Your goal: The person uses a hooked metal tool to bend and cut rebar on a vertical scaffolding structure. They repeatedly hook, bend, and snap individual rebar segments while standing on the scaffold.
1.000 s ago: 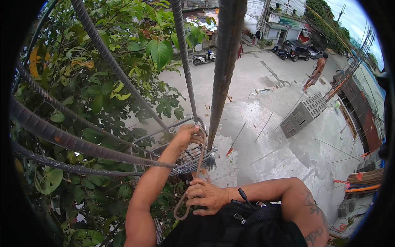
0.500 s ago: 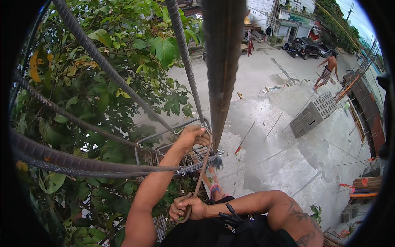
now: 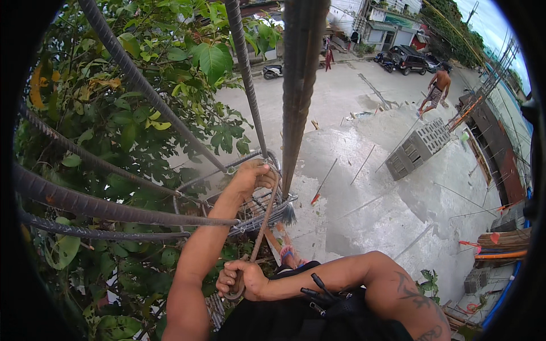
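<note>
Several thick ribbed rebars [image 3: 300,96] rise around me from a cage bound with square steel stirrups [image 3: 199,181]. At the cage's upper corner, my left hand [image 3: 253,175] curls its fingers around the top of a thin brown bent rod [image 3: 265,221], thumb against the corner. Lower down, close to my body, my right hand [image 3: 245,278] is closed in a fist around the rod's lower end, where it bends into a hook. A bundle of thin tie wire [image 3: 289,215] lies across the stirrups beside the left hand. My sandalled foot [image 3: 289,256] shows below.
Leafy branches [image 3: 131,131] crowd the left side. Far below spreads a concrete slab [image 3: 364,210] with a stack of hollow blocks [image 3: 418,149] and thin upright bars [image 3: 327,179]. Another person [image 3: 438,91] walks there, near parked vehicles [image 3: 406,59]. Lumber [image 3: 503,241] lies at the right.
Both hands and the rod keep their grip and place on the cage, the right fist shifting slightly. The view has turned a little, and the other person has stepped left across the slab.
</note>
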Tool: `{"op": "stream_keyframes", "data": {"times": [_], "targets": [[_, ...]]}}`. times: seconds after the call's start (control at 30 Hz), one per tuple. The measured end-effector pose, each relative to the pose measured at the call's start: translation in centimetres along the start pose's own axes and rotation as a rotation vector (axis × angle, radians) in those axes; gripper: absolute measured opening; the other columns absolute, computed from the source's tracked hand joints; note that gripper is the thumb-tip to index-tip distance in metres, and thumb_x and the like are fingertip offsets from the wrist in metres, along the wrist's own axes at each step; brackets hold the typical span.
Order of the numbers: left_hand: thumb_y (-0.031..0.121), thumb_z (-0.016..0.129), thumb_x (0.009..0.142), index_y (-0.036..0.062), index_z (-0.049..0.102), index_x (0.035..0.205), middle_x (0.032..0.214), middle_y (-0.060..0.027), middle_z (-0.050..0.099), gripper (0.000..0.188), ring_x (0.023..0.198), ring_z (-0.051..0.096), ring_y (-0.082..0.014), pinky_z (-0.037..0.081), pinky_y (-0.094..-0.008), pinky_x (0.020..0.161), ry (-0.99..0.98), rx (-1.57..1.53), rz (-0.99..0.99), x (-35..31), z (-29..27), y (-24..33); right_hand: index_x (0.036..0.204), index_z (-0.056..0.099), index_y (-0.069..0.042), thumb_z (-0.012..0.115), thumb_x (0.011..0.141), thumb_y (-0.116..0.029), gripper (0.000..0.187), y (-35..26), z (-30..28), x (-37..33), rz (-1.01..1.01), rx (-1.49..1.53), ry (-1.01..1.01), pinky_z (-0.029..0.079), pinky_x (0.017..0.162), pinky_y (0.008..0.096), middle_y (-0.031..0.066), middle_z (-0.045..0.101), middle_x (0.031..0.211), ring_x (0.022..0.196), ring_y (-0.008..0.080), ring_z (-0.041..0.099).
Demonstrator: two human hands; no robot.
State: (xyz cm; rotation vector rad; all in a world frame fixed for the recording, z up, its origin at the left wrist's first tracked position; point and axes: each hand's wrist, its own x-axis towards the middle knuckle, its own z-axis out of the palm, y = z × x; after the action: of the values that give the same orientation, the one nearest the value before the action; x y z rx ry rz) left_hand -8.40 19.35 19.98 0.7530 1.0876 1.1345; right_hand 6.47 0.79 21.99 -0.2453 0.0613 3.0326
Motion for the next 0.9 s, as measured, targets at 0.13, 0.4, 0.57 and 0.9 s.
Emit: {"op": "stream_keyframes", "data": {"times": [0.13,0.4,0.57,0.9], "targets": [[0.012,0.046,0.094,-0.0044,0.058,0.094,0.084,-0.0175,0.065,0.021,0.069,0.064,-0.0205,0.053,-0.0298,0.064,-0.024,-0.053,-0.001,-0.1,-0.1,0.7,0.065,0.039,-0.008,0.052,0.086,-0.020,0.027,1.1,-1.5,2.3,-0.073,-0.170,0.444,0.045,0.059,0.0421,0.0054,0.040,0.057,0.056,0.0244,0.048],[0.020,0.050,0.093,-0.0016,0.059,0.104,0.085,-0.0121,0.065,0.026,0.070,0.064,-0.0196,0.050,-0.0298,0.063,-0.017,0.029,-0.057,-0.6,-0.4,1.3,0.074,0.055,-0.003,0.048,0.089,-0.021,0.025,-4.2,-7.6,-6.7,0.021,-0.964,0.668,0.041,0.043,0.0328,0.0084,0.054,0.060,0.049,0.0178,0.056],[0.023,0.051,0.093,-0.0001,0.059,0.111,0.087,-0.0107,0.066,0.030,0.064,0.063,-0.0180,0.047,-0.0282,0.056,0.237,0.296,-0.025,-1.6,0.8,1.4,0.078,0.059,0.001,0.054,0.084,-0.021,0.024,-7.4,-9.0,-9.5,-0.062,-1.655,0.784,0.044,0.052,0.0347,0.0101,0.056,0.059,0.052,0.0163,0.054],[0.019,0.053,0.090,-0.0050,0.061,0.078,0.065,-0.0097,0.062,0.028,0.049,0.055,-0.0140,0.043,-0.0284,0.048,0.296,0.486,0.215,-2.0,0.5,0.9,0.126,0.031,0.013,0.052,0.086,-0.023,0.057,-8.7,-2.1,-13.2,0.049,-1.829,0.767,0.045,0.081,0.0472,0.0351,0.059,0.093,0.092,0.0474,0.058]]}}
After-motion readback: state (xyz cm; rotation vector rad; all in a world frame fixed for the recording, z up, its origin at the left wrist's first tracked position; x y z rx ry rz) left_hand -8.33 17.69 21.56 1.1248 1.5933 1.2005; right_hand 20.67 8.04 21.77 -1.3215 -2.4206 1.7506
